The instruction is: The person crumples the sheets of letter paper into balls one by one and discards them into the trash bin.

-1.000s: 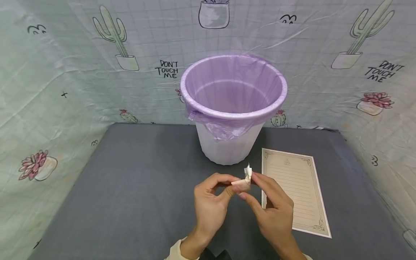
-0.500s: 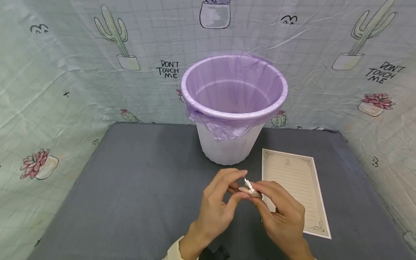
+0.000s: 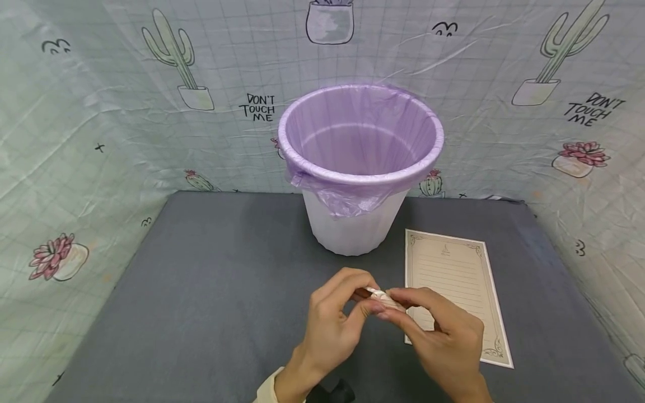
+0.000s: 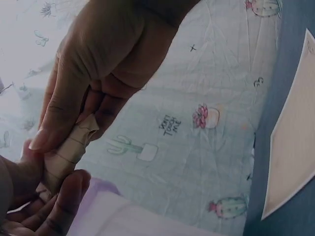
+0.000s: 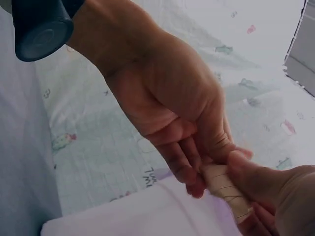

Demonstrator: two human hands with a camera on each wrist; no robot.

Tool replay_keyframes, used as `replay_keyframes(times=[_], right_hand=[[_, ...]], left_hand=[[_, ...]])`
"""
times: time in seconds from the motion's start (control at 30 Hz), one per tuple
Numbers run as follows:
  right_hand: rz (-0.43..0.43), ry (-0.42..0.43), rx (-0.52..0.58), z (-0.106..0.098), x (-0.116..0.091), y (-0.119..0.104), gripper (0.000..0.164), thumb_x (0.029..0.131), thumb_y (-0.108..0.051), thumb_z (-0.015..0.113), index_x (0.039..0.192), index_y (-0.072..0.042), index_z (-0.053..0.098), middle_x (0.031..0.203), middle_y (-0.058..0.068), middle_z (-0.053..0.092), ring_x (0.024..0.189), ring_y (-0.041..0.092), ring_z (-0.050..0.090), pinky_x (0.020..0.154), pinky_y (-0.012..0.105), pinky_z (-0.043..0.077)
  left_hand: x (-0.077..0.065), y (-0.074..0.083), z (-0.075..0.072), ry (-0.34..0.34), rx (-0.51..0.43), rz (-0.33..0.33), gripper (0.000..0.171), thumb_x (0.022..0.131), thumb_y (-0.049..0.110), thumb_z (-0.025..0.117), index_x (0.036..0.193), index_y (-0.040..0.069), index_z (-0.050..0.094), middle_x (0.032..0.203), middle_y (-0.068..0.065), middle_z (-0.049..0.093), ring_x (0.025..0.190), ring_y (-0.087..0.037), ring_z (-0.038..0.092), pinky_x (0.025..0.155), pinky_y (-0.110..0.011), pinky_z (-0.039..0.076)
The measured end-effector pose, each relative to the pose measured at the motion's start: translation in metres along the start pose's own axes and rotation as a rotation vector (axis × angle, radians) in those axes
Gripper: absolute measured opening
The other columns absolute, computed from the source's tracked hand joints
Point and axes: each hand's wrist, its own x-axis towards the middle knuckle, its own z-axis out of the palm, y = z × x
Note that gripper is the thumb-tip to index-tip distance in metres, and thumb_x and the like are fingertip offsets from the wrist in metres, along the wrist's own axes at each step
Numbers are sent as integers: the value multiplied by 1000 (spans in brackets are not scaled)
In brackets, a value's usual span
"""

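A small wad of folded beige lined paper (image 3: 388,300) is held between both hands over the table, its creased layers showing. My left hand (image 3: 332,324) pinches one end with thumb and fingers. On the other end, the thumb and fingers of my right hand (image 3: 445,338) grip it, and the two thumbs nearly meet. In the left wrist view the folded paper (image 4: 66,155) shows as a narrow roll with ruled lines. The right wrist view has the same folded paper (image 5: 226,189) partly hidden by fingers.
Behind the hands stands a white bin (image 3: 353,224) with a purple liner (image 3: 363,179) over its rim. A lined beige sheet (image 3: 448,274) with a decorated border lies on the grey table (image 3: 201,291), to the right. Cactus-printed cloth (image 3: 227,67) surrounds the table.
The folded paper's upright white end has been bent down and folded over. Both hands have shifted slightly right and lower, and the right hand covers more of the sheet.
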Motion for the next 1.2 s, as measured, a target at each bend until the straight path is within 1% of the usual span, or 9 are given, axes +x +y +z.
replay_keyframes(times=[0.1,0.23,0.33,0.43,0.57,0.77,0.87,1.0,1.2], right_hand=[[45,-38,58,0,3,-2,28,75,-8,80,93,10,69,84,16,68,78,15,63,73,18,51],[194,-102,180,-4,-3,1,31,71,5,80,98,11,67,90,17,66,84,17,61,76,20,51],[318,-91,267,-9,-11,5,35,66,20,76,99,14,66,93,19,67,87,19,63,79,23,51],[347,-71,302,-10,-13,5,36,65,26,72,99,15,65,93,20,67,87,20,64,79,25,52],[255,-78,356,-9,-10,7,29,69,23,72,97,16,65,92,21,67,87,22,64,76,23,52],[115,-109,440,-6,-1,6,21,77,15,71,96,16,64,90,22,65,88,24,61,76,23,52],[93,-139,485,-7,1,4,19,79,15,69,97,16,63,90,21,63,88,25,59,77,24,51],[62,-189,547,-8,1,4,15,81,14,67,96,14,63,89,20,61,85,26,57,73,25,49],[-48,-280,652,-7,2,13,13,83,11,65,96,12,63,85,18,59,76,27,55,63,29,45]], left_hand=[[-2,-3,0,19,-88,-86,15,81,1,70,93,-1,60,85,-11,59,70,-16,61,61,-22,53],[-3,-5,-2,60,-234,-172,17,79,-11,67,92,-3,59,79,-13,59,60,-19,59,52,-27,53],[-3,-5,-1,81,-337,-212,17,79,-14,67,92,-6,60,77,-17,60,58,-23,59,51,-31,54],[-4,-5,0,84,-432,-246,16,80,-13,66,95,-9,60,81,-22,61,64,-23,62,55,-36,55],[-4,-6,1,60,-451,-222,20,79,-13,66,99,-11,61,89,-23,61,72,-22,63,59,-37,56],[-4,-6,-4,-6,-470,-184,17,78,-15,66,95,-10,63,88,-21,60,66,-27,60,57,-35,55],[-4,-5,-6,-59,-546,-216,12,84,-4,65,93,-11,62,87,-24,60,64,-28,58,56,-36,55],[-4,-3,-8,-127,-665,-268,26,87,12,63,91,-14,60,85,-27,58,65,-24,56,55,-36,53],[-6,-9,-8,-229,-896,-336,39,86,17,66,87,-21,55,83,-37,51,70,-16,56,59,-26,52]])
